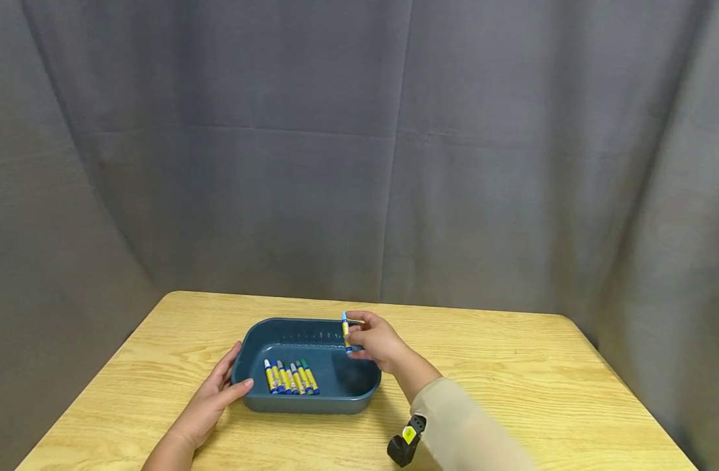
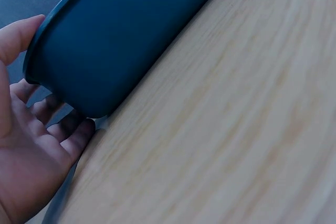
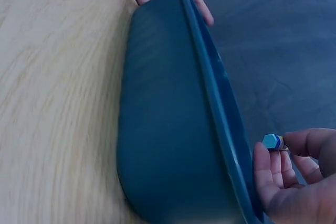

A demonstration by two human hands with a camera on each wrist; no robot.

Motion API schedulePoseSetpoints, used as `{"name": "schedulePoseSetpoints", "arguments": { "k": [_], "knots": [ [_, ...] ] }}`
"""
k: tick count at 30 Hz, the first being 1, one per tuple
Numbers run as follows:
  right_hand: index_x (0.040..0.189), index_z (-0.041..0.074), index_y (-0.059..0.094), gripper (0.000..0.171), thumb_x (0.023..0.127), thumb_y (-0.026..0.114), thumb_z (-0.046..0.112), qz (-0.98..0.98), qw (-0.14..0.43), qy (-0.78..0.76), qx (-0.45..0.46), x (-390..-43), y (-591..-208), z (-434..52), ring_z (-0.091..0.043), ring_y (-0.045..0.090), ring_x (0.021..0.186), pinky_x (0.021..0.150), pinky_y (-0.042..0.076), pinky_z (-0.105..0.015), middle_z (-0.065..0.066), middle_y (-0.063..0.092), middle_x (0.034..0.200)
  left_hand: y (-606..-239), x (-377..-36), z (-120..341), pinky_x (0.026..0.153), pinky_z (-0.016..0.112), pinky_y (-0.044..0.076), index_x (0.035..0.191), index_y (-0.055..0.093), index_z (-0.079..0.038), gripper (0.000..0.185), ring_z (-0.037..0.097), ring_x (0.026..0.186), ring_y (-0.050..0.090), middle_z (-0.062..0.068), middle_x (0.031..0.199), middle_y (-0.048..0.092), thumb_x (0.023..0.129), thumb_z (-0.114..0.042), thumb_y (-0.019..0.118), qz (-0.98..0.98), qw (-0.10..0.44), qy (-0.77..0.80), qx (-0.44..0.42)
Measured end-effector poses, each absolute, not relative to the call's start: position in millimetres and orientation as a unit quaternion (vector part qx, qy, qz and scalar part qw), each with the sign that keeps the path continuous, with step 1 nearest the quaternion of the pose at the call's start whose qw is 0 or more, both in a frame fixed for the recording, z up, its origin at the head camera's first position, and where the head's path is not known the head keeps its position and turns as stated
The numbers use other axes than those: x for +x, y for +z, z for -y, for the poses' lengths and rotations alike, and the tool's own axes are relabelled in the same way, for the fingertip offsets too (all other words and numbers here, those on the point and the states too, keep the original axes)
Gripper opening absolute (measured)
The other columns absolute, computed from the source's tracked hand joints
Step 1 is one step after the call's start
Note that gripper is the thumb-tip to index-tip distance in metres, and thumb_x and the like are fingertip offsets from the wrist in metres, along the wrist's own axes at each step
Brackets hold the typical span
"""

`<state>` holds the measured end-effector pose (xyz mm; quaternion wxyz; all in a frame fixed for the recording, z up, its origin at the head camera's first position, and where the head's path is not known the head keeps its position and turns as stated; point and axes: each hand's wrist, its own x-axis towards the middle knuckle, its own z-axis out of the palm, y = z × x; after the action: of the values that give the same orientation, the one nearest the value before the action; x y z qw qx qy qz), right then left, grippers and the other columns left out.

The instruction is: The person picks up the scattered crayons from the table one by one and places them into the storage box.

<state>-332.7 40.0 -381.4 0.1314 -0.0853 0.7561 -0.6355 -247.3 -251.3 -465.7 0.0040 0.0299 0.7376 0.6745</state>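
A dark teal plastic tray [image 1: 300, 405] stands on the table. My left hand [image 1: 209, 399] grips its left end, thumb over the rim and fingers against the outer wall, as the left wrist view also shows. Above the tray's right part, my right hand [image 1: 379, 343] pinches a light blue crayon [image 1: 345, 332] in a yellow and blue wrapper, held nearly upright. Its blue six-sided end [image 3: 270, 141] shows in the right wrist view. Several crayons [image 1: 291, 378] with yellow wrappers lie side by side on the tray's floor, towards the left front.
The light wooden table [image 1: 512, 366] extends around the tray. A grey curtain [image 1: 335, 163] hangs behind it and along both sides. On the right forearm, a black wrist-worn device [image 1: 405, 443] sticks out below the beige sleeve [image 1: 465, 425].
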Motion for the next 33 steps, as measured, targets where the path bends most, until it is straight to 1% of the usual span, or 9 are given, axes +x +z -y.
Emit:
{"name": "schedulePoseSetpoints", "arguments": {
  "k": [3, 7, 12, 16, 20, 23, 29, 33],
  "knots": [
    [0.14, 0.0, 0.047, 0.052, 0.09, 0.057, -0.007, -0.76, 0.138, -0.629, -0.088, -333, -386, -32, -0.015, 0.054, 0.083, 0.073, 0.059, -0.032, -0.006, 0.051, 0.097, -465, -248, 250, 0.086, 0.001, 0.031, 0.159, 0.01, -0.017, 0.081, 0.038, 0.15, 0.015, 0.019, 0.164, 0.011, 0.095, -0.018, 0.06, -0.738, 0.002, 0.674, 0.032],
    [0.14, -0.001, 0.047, 0.051, 0.09, 0.057, -0.008, -0.765, 0.15, -0.62, -0.086, -331, -394, -21, -0.015, 0.054, 0.081, 0.076, 0.059, -0.038, -0.005, 0.052, 0.094, -465, -249, 247, 0.087, 0.001, 0.032, 0.159, 0.01, -0.016, 0.08, 0.037, 0.149, 0.017, 0.019, 0.164, 0.013, 0.096, -0.016, 0.059, -0.736, 0.0, 0.676, 0.036],
    [0.137, 0.0, 0.05, 0.051, 0.088, 0.057, -0.01, -0.776, 0.162, -0.606, -0.068, -327, -405, -8, -0.016, 0.057, 0.079, 0.077, 0.059, -0.044, -0.009, 0.056, 0.092, -464, -249, 244, 0.088, 0.001, 0.032, 0.159, 0.009, -0.016, 0.08, 0.037, 0.149, 0.016, 0.018, 0.164, 0.012, 0.096, -0.016, 0.058, -0.732, 0.003, 0.68, 0.04],
    [0.133, 0.0, 0.053, 0.048, 0.087, 0.058, -0.011, -0.787, 0.163, -0.593, -0.05, -325, -411, -2, -0.018, 0.057, 0.078, 0.076, 0.059, -0.043, -0.011, 0.057, 0.091, -464, -249, 242, 0.088, 0.002, 0.033, 0.159, 0.01, -0.016, 0.08, 0.036, 0.149, 0.017, 0.017, 0.164, 0.013, 0.096, -0.016, 0.059, -0.73, 0.004, 0.683, 0.039],
    [0.13, 0.001, 0.056, 0.046, 0.085, 0.06, -0.011, -0.805, 0.165, -0.569, -0.044, -325, -414, 1, -0.018, 0.056, 0.079, 0.074, 0.059, -0.041, -0.007, 0.055, 0.088, -464, -250, 240, 0.089, 0.001, 0.032, 0.159, 0.011, -0.015, 0.08, 0.034, 0.149, 0.018, 0.017, 0.164, 0.015, 0.095, -0.015, 0.059, -0.73, 0.0, 0.682, 0.038],
    [0.128, 0.001, 0.057, 0.045, 0.084, 0.062, -0.01, -0.82, 0.168, -0.545, -0.046, -323, -416, 1, -0.018, 0.056, 0.078, 0.071, 0.059, -0.039, -0.008, 0.056, 0.087, -464, -250, 239, 0.089, 0.001, 0.032, 0.159, 0.011, -0.015, 0.08, 0.034, 0.149, 0.017, 0.017, 0.164, 0.015, 0.095, -0.015, 0.06, -0.73, -0.003, 0.682, 0.038],
    [0.123, 0.001, 0.061, 0.042, 0.083, 0.064, -0.009, -0.847, 0.166, -0.502, -0.051, -321, -417, 3, -0.018, 0.059, 0.076, 0.067, 0.059, -0.036, -0.011, 0.061, 0.091, -464, -250, 238, 0.088, 0.001, 0.033, 0.159, 0.011, -0.015, 0.08, 0.035, 0.149, 0.017, 0.017, 0.164, 0.013, 0.095, -0.015, 0.059, -0.728, 0.002, 0.685, 0.039],
    [0.121, 0.0, 0.063, 0.039, 0.083, 0.065, -0.009, -0.861, 0.165, -0.478, -0.057, -319, -417, 6, -0.017, 0.06, 0.069, 0.063, 0.058, -0.034, -0.012, 0.063, 0.091, -464, -249, 238, 0.088, 0.002, 0.033, 0.159, 0.011, -0.016, 0.08, 0.036, 0.149, 0.017, 0.017, 0.164, 0.013, 0.095, -0.015, 0.059, -0.727, 0.005, 0.686, 0.039]
  ]
}}
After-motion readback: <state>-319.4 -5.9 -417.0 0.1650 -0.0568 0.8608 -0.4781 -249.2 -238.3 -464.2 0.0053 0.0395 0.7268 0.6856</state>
